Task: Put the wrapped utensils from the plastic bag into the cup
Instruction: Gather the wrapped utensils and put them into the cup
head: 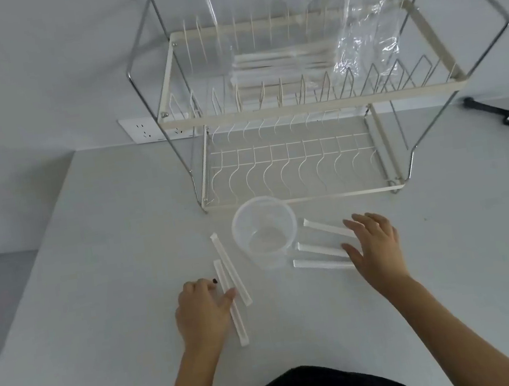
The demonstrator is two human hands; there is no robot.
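White wrapped utensils (230,270) lie on a pale grey bench (112,276). The cup (265,233) and plastic bag (353,18) are clear; the dish rack (309,106) is cream with chrome.

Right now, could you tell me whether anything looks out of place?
Yes: five wrapped utensils lie scattered on the table around the empty cup, rather than inside it.

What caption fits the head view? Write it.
Both hands reach wrapped utensils lying beside an empty clear cup.
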